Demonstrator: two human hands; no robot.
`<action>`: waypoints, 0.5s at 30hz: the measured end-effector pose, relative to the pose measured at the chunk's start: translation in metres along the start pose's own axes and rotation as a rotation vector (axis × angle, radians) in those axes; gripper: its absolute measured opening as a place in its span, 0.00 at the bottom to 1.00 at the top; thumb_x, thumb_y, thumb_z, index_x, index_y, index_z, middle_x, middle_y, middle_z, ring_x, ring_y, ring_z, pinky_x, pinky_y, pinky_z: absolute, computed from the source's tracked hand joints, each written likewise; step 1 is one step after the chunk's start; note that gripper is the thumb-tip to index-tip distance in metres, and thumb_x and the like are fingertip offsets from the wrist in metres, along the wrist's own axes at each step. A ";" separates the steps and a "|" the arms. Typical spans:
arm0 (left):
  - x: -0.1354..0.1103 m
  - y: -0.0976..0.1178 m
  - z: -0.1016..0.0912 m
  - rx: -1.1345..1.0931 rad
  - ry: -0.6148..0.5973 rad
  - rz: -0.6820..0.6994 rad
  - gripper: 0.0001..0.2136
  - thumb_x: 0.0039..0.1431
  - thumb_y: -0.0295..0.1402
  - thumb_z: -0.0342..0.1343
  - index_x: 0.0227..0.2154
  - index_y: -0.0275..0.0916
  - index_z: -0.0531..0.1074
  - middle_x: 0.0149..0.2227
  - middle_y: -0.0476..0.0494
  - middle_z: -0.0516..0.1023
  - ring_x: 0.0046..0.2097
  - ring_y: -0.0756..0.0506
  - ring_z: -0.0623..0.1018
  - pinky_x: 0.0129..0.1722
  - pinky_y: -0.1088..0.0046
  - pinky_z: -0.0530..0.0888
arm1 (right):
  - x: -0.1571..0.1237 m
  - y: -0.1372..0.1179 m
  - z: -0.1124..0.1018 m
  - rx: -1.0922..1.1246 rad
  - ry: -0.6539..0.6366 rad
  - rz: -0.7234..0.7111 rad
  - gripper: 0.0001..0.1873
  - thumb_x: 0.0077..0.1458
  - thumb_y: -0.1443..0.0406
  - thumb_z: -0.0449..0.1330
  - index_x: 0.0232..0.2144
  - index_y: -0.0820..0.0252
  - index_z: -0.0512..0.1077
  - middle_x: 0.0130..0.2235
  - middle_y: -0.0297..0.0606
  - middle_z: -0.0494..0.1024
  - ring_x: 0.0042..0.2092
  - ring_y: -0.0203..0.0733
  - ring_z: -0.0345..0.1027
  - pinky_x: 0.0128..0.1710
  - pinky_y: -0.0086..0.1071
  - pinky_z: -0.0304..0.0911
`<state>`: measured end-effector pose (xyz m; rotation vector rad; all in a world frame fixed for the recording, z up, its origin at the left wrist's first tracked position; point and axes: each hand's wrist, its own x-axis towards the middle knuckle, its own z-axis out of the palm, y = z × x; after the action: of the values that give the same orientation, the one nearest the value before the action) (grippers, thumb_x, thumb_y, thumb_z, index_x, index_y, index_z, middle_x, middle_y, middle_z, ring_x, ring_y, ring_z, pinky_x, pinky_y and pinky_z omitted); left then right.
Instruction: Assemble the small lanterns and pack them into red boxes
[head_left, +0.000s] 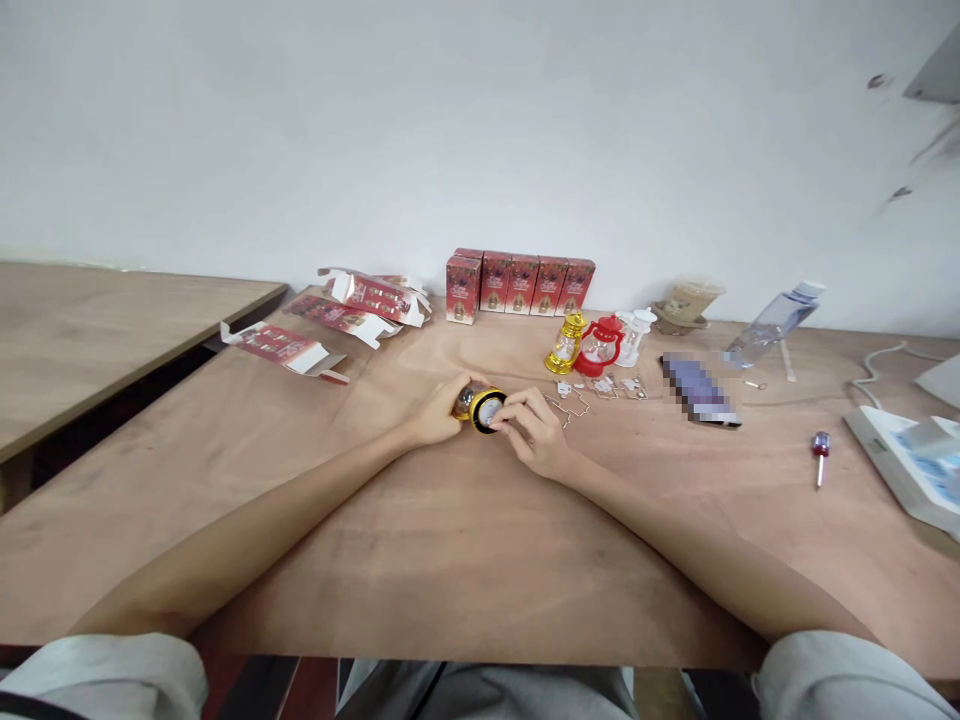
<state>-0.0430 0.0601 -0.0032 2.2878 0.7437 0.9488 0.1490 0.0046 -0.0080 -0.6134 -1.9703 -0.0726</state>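
Observation:
My left hand [436, 412] is wrapped round a small gold lantern [466, 400] lying on its side, its round base turned toward me. A black ring and a pale disc show on that base. The fingertips of my right hand [537, 436] are pinched together against the disc; whatever they may hold is too small to make out. Beyond my right hand, a gold lantern [564, 346], a red lantern [600, 346] and a white lantern [635, 336] stand upright in a group. Thin cut-out pieces [602, 387] lie in front of them.
Several red boxes [517, 285] stand by the wall, with opened, flattened cartons [375, 300] to their left. Rightward are a cup [691, 300], a tilted bottle [776, 325], a phone [697, 388], a screwdriver [821, 452] and a white power strip [892, 455]. A gap separates the left table [112, 320].

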 end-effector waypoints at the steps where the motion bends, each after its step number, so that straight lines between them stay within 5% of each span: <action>1: 0.000 0.000 0.000 0.003 0.001 -0.001 0.25 0.36 0.19 0.47 0.43 0.37 0.65 0.43 0.43 0.76 0.45 0.44 0.76 0.46 0.67 0.72 | 0.000 0.000 0.000 0.001 -0.001 0.004 0.04 0.59 0.70 0.55 0.33 0.59 0.70 0.34 0.40 0.70 0.36 0.39 0.64 0.36 0.34 0.63; 15: -0.001 -0.002 0.000 0.103 0.004 0.004 0.23 0.38 0.21 0.50 0.43 0.39 0.65 0.45 0.42 0.74 0.47 0.41 0.74 0.48 0.63 0.71 | 0.005 -0.002 0.001 0.249 0.002 0.356 0.09 0.55 0.61 0.60 0.27 0.58 0.66 0.36 0.37 0.64 0.41 0.41 0.63 0.42 0.37 0.63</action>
<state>-0.0438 0.0608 -0.0045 2.3774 0.8073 0.9371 0.1456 0.0051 -0.0039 -0.7862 -1.8034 0.3859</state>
